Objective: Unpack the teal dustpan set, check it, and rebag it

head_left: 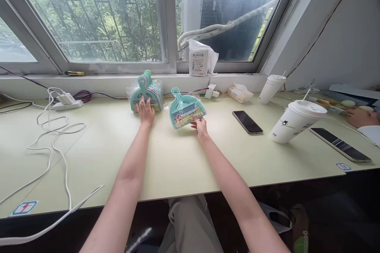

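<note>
My left hand (146,113) lies flat, fingers together, on the dustpan stack (147,93); my right hand (200,125) pinches a single dustpan's (185,108) lower edge.

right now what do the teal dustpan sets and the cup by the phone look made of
The single dustpan set at the right hand looks like smooth teal plastic in a glossy clear film wrapper that crinkles and glints. The stack under the left hand looks alike. The cup seems matte white paper with a plastic lid.
</note>
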{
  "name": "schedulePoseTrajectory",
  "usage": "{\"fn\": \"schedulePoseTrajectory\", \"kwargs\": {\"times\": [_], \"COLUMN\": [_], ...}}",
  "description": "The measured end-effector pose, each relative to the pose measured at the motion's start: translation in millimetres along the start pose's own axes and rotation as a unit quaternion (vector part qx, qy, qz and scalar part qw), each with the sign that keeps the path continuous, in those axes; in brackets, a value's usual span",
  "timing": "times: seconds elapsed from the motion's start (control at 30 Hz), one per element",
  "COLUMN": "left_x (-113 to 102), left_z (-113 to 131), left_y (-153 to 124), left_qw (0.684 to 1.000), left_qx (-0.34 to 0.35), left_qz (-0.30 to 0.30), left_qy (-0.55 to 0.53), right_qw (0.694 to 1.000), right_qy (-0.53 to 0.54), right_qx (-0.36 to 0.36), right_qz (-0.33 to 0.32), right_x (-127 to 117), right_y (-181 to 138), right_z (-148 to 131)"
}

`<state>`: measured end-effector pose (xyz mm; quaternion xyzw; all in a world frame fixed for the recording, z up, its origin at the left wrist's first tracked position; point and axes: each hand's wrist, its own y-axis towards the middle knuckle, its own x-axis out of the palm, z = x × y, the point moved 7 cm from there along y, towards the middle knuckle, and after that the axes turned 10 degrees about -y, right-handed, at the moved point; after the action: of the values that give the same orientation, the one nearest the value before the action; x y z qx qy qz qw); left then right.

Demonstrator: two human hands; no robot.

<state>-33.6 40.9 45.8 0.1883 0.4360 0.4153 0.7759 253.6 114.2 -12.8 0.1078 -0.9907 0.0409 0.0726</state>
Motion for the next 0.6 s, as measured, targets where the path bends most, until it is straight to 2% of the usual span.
{"fn": "schedulePoseTrajectory", "kwargs": {"times": [0.07, 0.13, 0.17, 0.2, 0.23, 0.3, 0.37, 0.4, 0.43, 0.5, 0.6], "left_x": [-8.7, -12.4, -10.5, -4.3, 4.9, 13.8, 8.1, 3.5, 0.3, 0.4, 7.8], "left_z": [11.1, 19.3, 22.1, 24.7, 29.6, 47.1, 63.2, 68.3, 71.4, 74.5, 73.1], "left_y": [-7.1, -16.8, -22.4, -28.5, -36.2, -54.0, -70.6, -77.9, -85.0, -98.7, -110.5], "left_qw": [0.997, 0.986, 0.974, 0.952, 0.914, 0.818, 0.744, 0.726, 0.719, 0.724, 0.76], "left_qx": [-0.003, -0.037, -0.067, -0.109, -0.152, -0.195, -0.205, -0.208, -0.216, -0.242, -0.272], "left_qz": [0.048, 0.072, 0.061, 0.02, -0.048, -0.168, -0.23, -0.239, -0.243, -0.247, -0.206], "left_qy": [-0.054, -0.145, -0.208, -0.286, -0.373, -0.515, -0.593, -0.61, -0.614, -0.597, -0.553], "right_qw": [1.0, 1.0, 0.999, 0.998, 0.996, 0.99, 0.984, 0.981, 0.981, 0.98, 0.977], "right_qy": [0.003, 0.003, 0.001, -0.003, -0.008, -0.021, -0.035, -0.046, -0.062, -0.106, -0.176], "right_qx": [-0.001, 0.001, 0.003, 0.005, 0.005, -0.003, -0.015, -0.019, -0.023, -0.029, -0.068], "right_qz": [-0.003, -0.02, -0.037, -0.061, -0.088, -0.141, -0.177, -0.185, -0.185, -0.164, -0.095], "right_x": [0.3, 3.2, 6.2, 10.1, 14.6, 23.2, 28.5, 29.5, 29.0, 24.6, 12.5], "right_y": [0.8, 0.5, -0.4, -2.1, -4.4, -10.5, -16.2, -18.0, -18.8, -18.2, -18.2], "right_z": [-0.5, -1.3, -1.6, -2.1, -2.6, -4.0, -4.2, -3.3, -1.8, 2.4, 1.8]}}
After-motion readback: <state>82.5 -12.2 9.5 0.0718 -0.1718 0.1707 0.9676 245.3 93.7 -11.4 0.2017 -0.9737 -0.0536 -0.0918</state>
